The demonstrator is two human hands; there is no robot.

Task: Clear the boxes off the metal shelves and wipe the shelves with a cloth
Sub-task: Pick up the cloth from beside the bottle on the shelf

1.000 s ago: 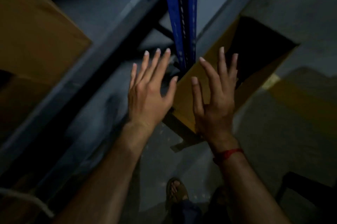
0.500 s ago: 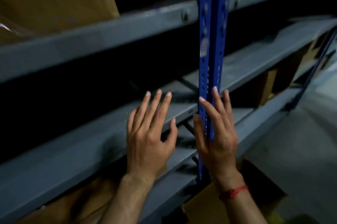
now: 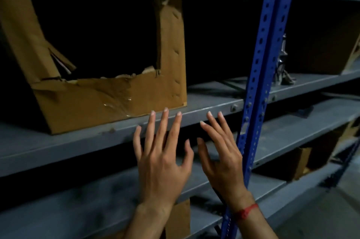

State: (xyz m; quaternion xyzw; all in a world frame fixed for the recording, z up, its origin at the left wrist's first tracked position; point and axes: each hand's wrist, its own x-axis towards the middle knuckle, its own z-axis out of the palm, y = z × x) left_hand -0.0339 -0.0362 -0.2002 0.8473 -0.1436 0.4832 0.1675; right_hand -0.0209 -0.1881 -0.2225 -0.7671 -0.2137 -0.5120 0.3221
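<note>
A torn brown cardboard box [image 3: 109, 98] with its front ripped open stands on a grey metal shelf [image 3: 58, 141] at the left. My left hand [image 3: 161, 159] is raised with fingers spread, its fingertips just below the box's lower right corner, over the shelf's front lip. My right hand [image 3: 222, 159], a red thread on the wrist, is spread open beside it, left of the blue upright post [image 3: 259, 83]. Neither hand holds anything. No cloth is in view.
More grey shelves run above and below. Another brown box [image 3: 323, 44] sits at the upper right, one [image 3: 303, 162] on a lower shelf at right, and one [image 3: 179, 219] below my left wrist. A small metallic object [image 3: 282, 63] stands behind the post.
The view has tilted up from the floor and lower shelves to the shelf with the torn box. Both hands stayed spread open and rose with it toward that shelf's edge.
</note>
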